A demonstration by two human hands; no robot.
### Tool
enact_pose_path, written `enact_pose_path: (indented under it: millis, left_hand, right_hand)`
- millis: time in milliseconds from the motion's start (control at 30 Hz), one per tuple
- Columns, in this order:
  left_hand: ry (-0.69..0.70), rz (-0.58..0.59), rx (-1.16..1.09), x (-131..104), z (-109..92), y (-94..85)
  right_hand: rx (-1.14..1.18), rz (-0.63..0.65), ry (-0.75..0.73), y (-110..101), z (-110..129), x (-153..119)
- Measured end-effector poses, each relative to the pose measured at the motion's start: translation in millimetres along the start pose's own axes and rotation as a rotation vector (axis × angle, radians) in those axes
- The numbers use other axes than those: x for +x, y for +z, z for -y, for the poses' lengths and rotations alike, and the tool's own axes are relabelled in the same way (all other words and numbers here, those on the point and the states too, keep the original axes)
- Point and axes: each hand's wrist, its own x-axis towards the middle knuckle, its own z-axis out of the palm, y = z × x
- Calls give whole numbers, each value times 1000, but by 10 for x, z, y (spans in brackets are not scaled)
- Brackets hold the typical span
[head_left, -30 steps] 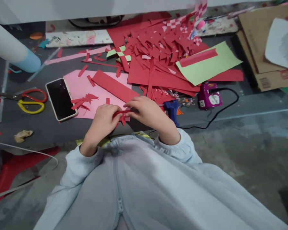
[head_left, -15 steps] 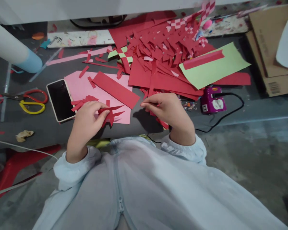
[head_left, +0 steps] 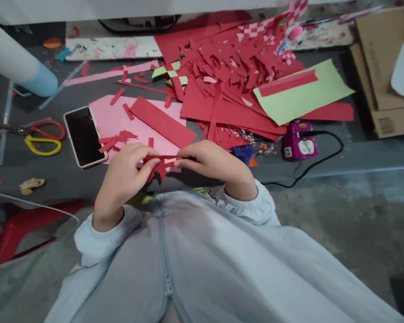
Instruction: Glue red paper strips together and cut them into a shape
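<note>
Between my two hands is a piece of folded red paper strips (head_left: 160,167), with pointed ends hanging below. My left hand (head_left: 129,172) pinches its left side between thumb and fingers. My right hand (head_left: 210,163) is closed at the strips' right ends, thumb below and fingers above. Beneath them lies a pink paper sheet (head_left: 104,107), carrying a red paper rectangle (head_left: 163,121) and a few small red strips (head_left: 117,141). A phone (head_left: 85,137) with a dark screen is left of my left hand. My fingers partly hide the held paper.
Scissors (head_left: 43,138) with red and yellow handles lie at the left. A large pile of cut red paper (head_left: 222,63) fills the back, beside a green sheet (head_left: 306,96). A purple device (head_left: 299,141) with a black cable and cardboard (head_left: 384,58) are at the right.
My right hand has moved left and now grips the right ends of the strips, which stood free before. My left hand keeps its hold. A blue and orange object shows where my right hand was.
</note>
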Motion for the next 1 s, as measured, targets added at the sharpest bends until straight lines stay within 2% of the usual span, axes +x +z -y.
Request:
enact_pose_path:
  millis: [200,300,400,500,633,800,900,1000]
  left_hand:
    - [7,-91,90,-76,46,-60]
    - [58,-87,141,-97,2,-60]
    - [114,-80,189,-104,-30,-32]
    - [152,-76,229,-99,-28,14]
    - [191,-35,221,-92,-18,73]
    - [225,-46,186,-99,-10,81]
    - [206,-74,193,-106,14,45]
    - [177,-102,217,-109,37,16]
  right_hand:
    - [27,-110,118,-106,-166,-215]
    - [-51,-188,211,-119,-188,-272]
    - [-89,-227,232,-88,-134,-247]
    - [-119,-203,186,-19,-40,-158]
    - [-214,-104,127,78,63,-24]
    - [-246,23,71,98,59,15]
    - [-275,14,122,63,-17,-48]
    - [-292,-49,188,31,-88,-123]
